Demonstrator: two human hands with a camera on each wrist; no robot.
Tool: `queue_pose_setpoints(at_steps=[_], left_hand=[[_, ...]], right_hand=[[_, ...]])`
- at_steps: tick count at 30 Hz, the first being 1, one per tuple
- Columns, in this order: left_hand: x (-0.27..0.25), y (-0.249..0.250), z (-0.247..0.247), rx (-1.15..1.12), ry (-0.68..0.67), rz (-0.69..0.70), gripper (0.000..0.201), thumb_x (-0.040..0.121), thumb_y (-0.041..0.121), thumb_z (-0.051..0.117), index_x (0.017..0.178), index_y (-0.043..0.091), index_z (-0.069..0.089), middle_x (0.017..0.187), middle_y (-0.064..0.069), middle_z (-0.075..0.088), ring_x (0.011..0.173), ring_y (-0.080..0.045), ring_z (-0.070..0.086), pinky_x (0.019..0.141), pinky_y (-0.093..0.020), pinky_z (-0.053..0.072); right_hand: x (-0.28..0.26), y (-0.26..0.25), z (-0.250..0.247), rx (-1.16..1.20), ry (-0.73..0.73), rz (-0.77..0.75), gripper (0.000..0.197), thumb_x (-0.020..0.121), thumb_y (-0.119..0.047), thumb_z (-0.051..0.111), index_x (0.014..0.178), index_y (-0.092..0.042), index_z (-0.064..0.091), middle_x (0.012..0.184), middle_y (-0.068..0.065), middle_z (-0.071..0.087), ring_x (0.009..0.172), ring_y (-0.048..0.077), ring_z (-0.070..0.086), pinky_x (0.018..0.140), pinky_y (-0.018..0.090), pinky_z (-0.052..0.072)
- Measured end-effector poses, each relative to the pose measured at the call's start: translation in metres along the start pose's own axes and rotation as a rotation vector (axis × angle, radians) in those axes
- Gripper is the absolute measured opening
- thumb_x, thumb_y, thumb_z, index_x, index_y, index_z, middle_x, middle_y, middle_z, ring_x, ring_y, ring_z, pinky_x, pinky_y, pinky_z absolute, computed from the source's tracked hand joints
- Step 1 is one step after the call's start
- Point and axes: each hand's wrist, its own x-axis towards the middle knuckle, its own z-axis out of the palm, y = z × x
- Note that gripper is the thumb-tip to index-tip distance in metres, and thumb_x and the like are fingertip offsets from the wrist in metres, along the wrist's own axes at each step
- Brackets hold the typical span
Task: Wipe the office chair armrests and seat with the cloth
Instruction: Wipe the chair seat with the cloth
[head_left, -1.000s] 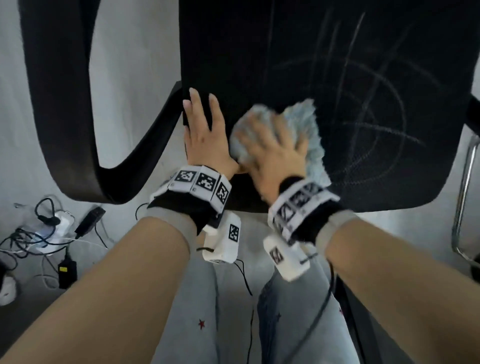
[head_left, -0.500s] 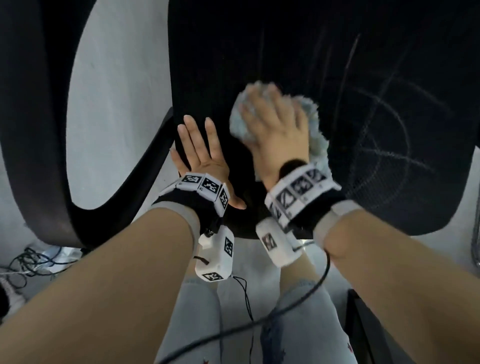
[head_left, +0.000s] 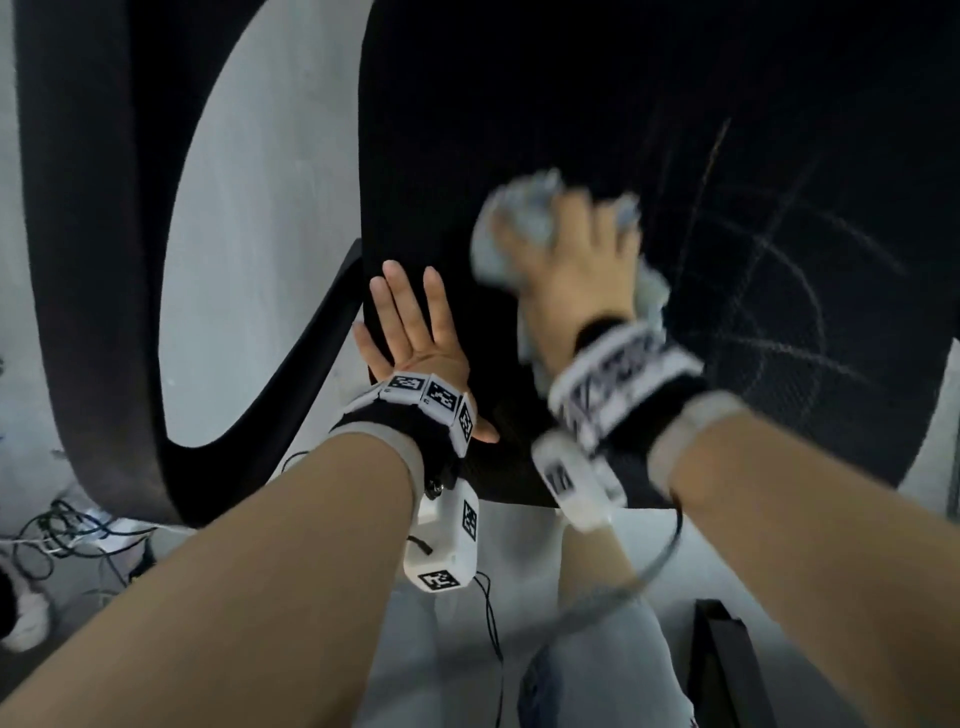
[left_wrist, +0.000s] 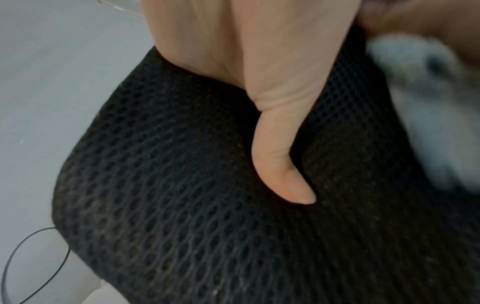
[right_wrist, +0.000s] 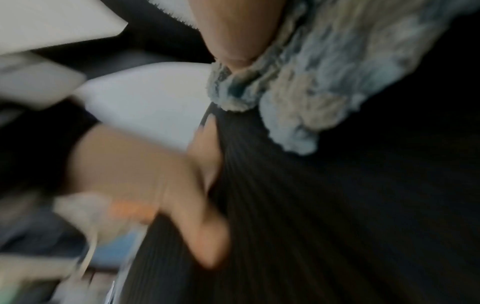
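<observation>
The left hand (head_left: 415, 332) lies flat on the black mesh seat (head_left: 649, 130) at its left edge, fingers straight and spread, thumb stretched toward the front rim. Just beside it, to its right, the right hand (head_left: 566, 260) presses the pale blue cloth (head_left: 519, 208) onto the seat, fingers curled over the bunched fabric; hand and cloth are blurred. The two hands are near each other but apart.

Beyond and to the right of the right hand the seat runs on as wide dark mesh, crossed by faint pale arcs and lines. Left of the left hand the seat ends at once; a black armrest (head_left: 88, 260) loops up there, with pale floor (head_left: 249, 234) showing through the gap. On the floor near the left forearm lies a tangle of cables (head_left: 57, 535).

The left wrist view gives what the head view cannot: the weave of the mesh, the thumb (left_wrist: 280, 164) resting on the seat near its rounded front corner, a thin cable loop (left_wrist: 31, 263) on the floor below, and the cloth as a blur at the right margin. The right wrist view, heavily smeared, shows the cloth's fluffy underside (right_wrist: 324, 82) touching the seat, with a fingertip (right_wrist: 233, 51) pressed into it and the left hand at the seat's edge.
</observation>
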Motion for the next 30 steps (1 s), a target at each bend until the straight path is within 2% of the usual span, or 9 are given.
queue_pose_setpoints(at_steps=[2,4,6,9,13,16,19,26,30], left_hand=[[-0.001,-0.001,0.001,0.023,-0.007,0.006,0.155,0.026,0.094,0.047,0.125,0.024,-0.049,0.14,-0.01,-0.044,0.127,-0.017,-0.047,0.109,-0.046,-0.019],[0.001,-0.002,0.002,-0.034,0.04,0.009,0.152,0.015,0.098,0.028,0.127,0.026,-0.047,0.132,-0.002,-0.056,0.123,-0.014,-0.051,0.105,-0.044,-0.026],[0.004,0.003,0.0,-0.073,-0.053,-0.026,0.151,0.005,0.098,0.018,0.117,0.028,-0.055,0.12,0.001,-0.066,0.112,-0.012,-0.059,0.097,-0.043,-0.037],[0.0,0.006,-0.005,0.048,-0.182,-0.075,0.168,0.024,0.075,0.073,0.108,0.018,-0.061,0.12,-0.012,-0.065,0.1,-0.021,-0.064,0.092,-0.05,-0.035],[-0.002,0.01,-0.009,0.097,-0.202,-0.134,0.167,0.031,0.058,0.084,0.122,0.012,-0.048,0.145,-0.024,-0.034,0.109,-0.028,-0.053,0.097,-0.051,-0.028],[-0.003,0.008,-0.007,0.022,-0.117,-0.085,0.145,0.047,0.086,0.054,0.131,0.014,-0.039,0.145,-0.018,-0.039,0.133,-0.03,-0.038,0.108,-0.049,-0.022],[-0.002,0.002,0.002,-0.028,0.013,-0.016,0.138,0.031,0.101,-0.001,0.136,0.019,-0.036,0.137,-0.003,-0.05,0.129,-0.019,-0.043,0.109,-0.047,-0.021],[-0.001,0.01,-0.005,0.067,-0.204,-0.127,0.162,0.032,0.074,0.07,0.106,0.014,-0.06,0.138,-0.026,-0.045,0.11,-0.027,-0.058,0.096,-0.054,-0.032],[-0.002,0.009,-0.004,0.074,-0.167,-0.118,0.155,0.044,0.069,0.073,0.115,0.017,-0.054,0.143,-0.019,-0.041,0.124,-0.029,-0.048,0.107,-0.054,-0.02]], right_hand=[[-0.046,0.004,0.012,-0.064,-0.077,-0.291,0.065,0.065,-0.032,0.067,0.127,-0.035,0.049,0.119,0.011,0.036,0.101,0.031,0.039,0.085,0.048,0.027],[-0.049,0.019,0.015,-0.137,-0.081,-0.466,0.05,0.075,-0.031,0.047,0.124,-0.038,0.053,0.113,0.006,0.038,0.095,0.027,0.038,0.081,0.043,0.028],[-0.016,0.024,-0.006,-0.199,0.016,-0.306,0.05,0.076,-0.027,0.036,0.121,-0.039,0.056,0.111,0.006,0.039,0.094,0.027,0.036,0.081,0.039,0.033],[0.051,0.028,-0.032,-0.078,0.044,0.082,0.054,0.086,-0.018,0.043,0.136,-0.038,0.037,0.134,0.019,0.036,0.118,0.04,0.034,0.096,0.048,0.031],[0.041,-0.001,-0.016,0.021,0.042,0.21,0.055,0.084,-0.015,0.046,0.136,-0.03,0.039,0.136,0.024,0.039,0.12,0.039,0.03,0.099,0.056,0.03],[-0.037,-0.01,0.013,-0.027,-0.035,-0.201,0.061,0.061,-0.026,0.064,0.121,-0.03,0.053,0.115,0.015,0.045,0.096,0.029,0.038,0.083,0.048,0.033],[-0.05,0.014,0.007,-0.097,-0.163,-0.484,0.051,0.071,-0.034,0.046,0.121,-0.035,0.056,0.108,0.009,0.054,0.092,0.029,0.048,0.083,0.041,0.038],[0.053,0.014,-0.028,-0.052,-0.053,0.17,0.057,0.09,-0.02,0.043,0.14,-0.038,0.026,0.141,0.02,0.03,0.124,0.041,0.03,0.103,0.053,0.024],[-0.026,-0.013,0.004,-0.013,-0.074,-0.069,0.05,0.075,-0.03,0.045,0.124,-0.032,0.054,0.117,0.017,0.054,0.103,0.033,0.037,0.09,0.05,0.033]])
